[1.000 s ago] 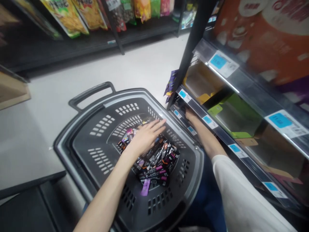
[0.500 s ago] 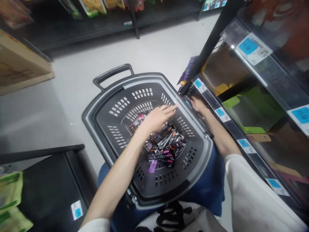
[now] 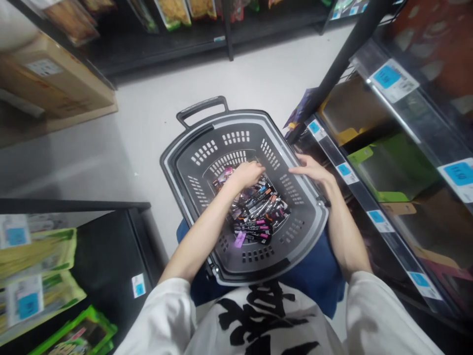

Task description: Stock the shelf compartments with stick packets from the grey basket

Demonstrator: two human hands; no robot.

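Observation:
A black shopping basket (image 3: 185, 217) with a grey rim sits over my lap. Several small shiny dark packets (image 3: 258, 204) with pink and purple parts lie in its bottom. My left hand (image 3: 251, 173) is down inside the basket, over the far part of the packets. Its fingers curl downward, and whatever they may hold is hidden. At the basket's right rim is my right hand (image 3: 314, 170), with fingers stretched apart and fingertips at the edge. Nothing shows in it.
Right of the basket stands a shelf rack with blue price tags (image 3: 344, 170) and display boxes (image 3: 384, 167). A black shelf (image 3: 107, 251) with yellow-green bags is at left. A cardboard box (image 3: 62, 84) stands far left, and bagged goods (image 3: 172, 12) line the back shelf.
My right hand has come out from the lower right shelf to the basket's rim. My left hand's fingers, stretched out before, are now curled lower. The view has shifted, so the basket appears further right.

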